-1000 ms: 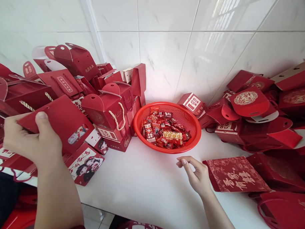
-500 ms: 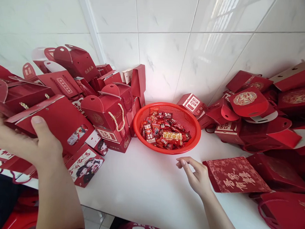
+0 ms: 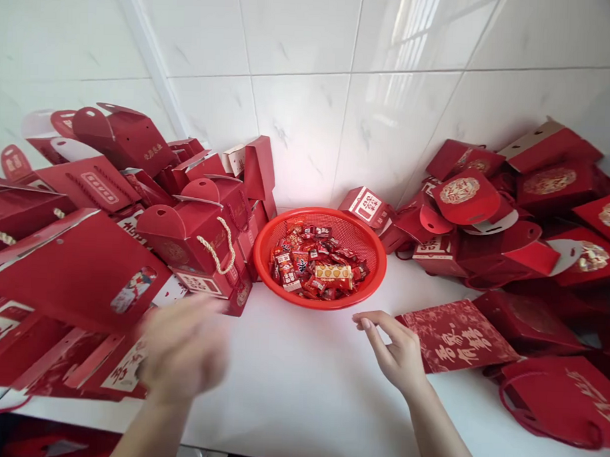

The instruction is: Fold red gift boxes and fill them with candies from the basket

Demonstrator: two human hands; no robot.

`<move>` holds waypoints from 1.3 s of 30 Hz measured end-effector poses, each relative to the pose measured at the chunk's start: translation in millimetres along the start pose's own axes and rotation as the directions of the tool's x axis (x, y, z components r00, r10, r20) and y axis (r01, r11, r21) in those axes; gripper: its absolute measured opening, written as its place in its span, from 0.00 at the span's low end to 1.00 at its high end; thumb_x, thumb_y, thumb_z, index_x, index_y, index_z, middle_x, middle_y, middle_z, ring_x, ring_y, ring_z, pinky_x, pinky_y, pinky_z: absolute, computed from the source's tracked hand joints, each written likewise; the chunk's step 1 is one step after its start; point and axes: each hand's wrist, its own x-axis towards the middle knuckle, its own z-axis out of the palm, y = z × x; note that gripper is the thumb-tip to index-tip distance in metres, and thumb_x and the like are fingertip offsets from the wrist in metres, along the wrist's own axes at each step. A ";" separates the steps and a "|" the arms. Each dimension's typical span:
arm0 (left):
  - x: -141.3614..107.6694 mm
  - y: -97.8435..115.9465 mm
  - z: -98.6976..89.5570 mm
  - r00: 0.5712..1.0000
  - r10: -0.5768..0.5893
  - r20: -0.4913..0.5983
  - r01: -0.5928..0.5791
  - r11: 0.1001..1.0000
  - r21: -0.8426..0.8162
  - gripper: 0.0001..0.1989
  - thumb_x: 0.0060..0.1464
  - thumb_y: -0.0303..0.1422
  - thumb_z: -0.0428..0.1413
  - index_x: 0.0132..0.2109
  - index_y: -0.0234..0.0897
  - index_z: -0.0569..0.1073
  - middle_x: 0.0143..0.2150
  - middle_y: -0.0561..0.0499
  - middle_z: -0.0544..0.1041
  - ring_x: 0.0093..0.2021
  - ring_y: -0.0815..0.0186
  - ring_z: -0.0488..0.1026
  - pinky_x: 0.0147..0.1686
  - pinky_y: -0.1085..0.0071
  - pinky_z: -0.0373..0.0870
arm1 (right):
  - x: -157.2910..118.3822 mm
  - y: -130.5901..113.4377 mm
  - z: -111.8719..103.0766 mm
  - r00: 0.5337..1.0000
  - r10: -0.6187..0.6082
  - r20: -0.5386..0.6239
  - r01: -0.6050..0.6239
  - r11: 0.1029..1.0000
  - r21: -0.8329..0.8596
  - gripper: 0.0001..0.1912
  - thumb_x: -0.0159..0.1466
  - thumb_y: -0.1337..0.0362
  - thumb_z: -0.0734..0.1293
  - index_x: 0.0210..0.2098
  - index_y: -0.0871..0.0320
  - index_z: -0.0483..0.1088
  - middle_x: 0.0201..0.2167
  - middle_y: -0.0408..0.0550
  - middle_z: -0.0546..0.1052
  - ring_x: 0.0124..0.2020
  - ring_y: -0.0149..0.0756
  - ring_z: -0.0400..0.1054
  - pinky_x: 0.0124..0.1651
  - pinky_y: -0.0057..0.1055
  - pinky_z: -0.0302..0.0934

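My left hand [image 3: 185,347] is smeared by motion in front of the left pile of boxes. Its fingers are too blurred to show whether they hold anything. Low over the white tabletop, my right hand [image 3: 393,348] is loosely closed, thumb and forefinger near each other, with nothing visible in them. Just beyond it stands a red plastic basket [image 3: 318,303] with wrapped candies [image 3: 304,263] inside; one cream-and-gold wrapped piece [image 3: 333,276] lies on top. Right of my right hand lies a flat-faced red gift box [image 3: 458,337] with gold characters.
Red gift boxes [image 3: 122,142] are heaped on the left, some with rope handles; one large box [image 3: 78,267] lies tilted in front. Another heap of boxes [image 3: 471,194] fills the right side. A small box [image 3: 366,207] sits behind the basket, against the tiled wall [image 3: 299,115].
My left hand has swung from the left pile, where its fingers were spread, rightward toward the middle. My right hand keeps its pose. The view has shifted slightly.
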 end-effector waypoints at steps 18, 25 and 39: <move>-81.7 28.9 150.7 0.320 0.403 0.858 0.009 0.904 -0.428 0.28 0.65 0.45 0.51 0.69 0.53 0.57 0.74 0.54 0.54 0.74 0.58 0.50 0.73 0.51 0.45 | -64.9 81.3 -53.3 0.922 0.386 -0.029 -0.237 0.504 -0.831 0.30 0.63 0.61 0.62 0.64 0.61 0.61 0.69 0.60 0.58 0.70 0.58 0.48 0.66 0.70 0.37; -85.0 28.3 150.4 0.340 0.386 0.858 0.012 0.910 -0.414 0.27 0.65 0.43 0.52 0.69 0.53 0.58 0.73 0.53 0.55 0.74 0.58 0.51 0.73 0.51 0.45 | -60.5 71.0 -31.0 0.879 0.476 0.021 -0.328 0.637 -0.698 0.26 0.66 0.72 0.53 0.63 0.61 0.61 0.51 0.57 0.75 0.53 0.48 0.70 0.53 0.46 0.65; -84.6 25.7 148.3 0.351 0.372 0.859 0.035 0.912 -0.409 0.27 0.65 0.42 0.53 0.69 0.54 0.59 0.73 0.54 0.56 0.73 0.58 0.51 0.72 0.51 0.46 | -65.0 63.0 11.7 0.880 0.458 -0.129 -0.297 0.317 -0.901 0.28 0.66 0.72 0.54 0.64 0.70 0.64 0.63 0.78 0.63 0.64 0.73 0.58 0.53 0.70 0.57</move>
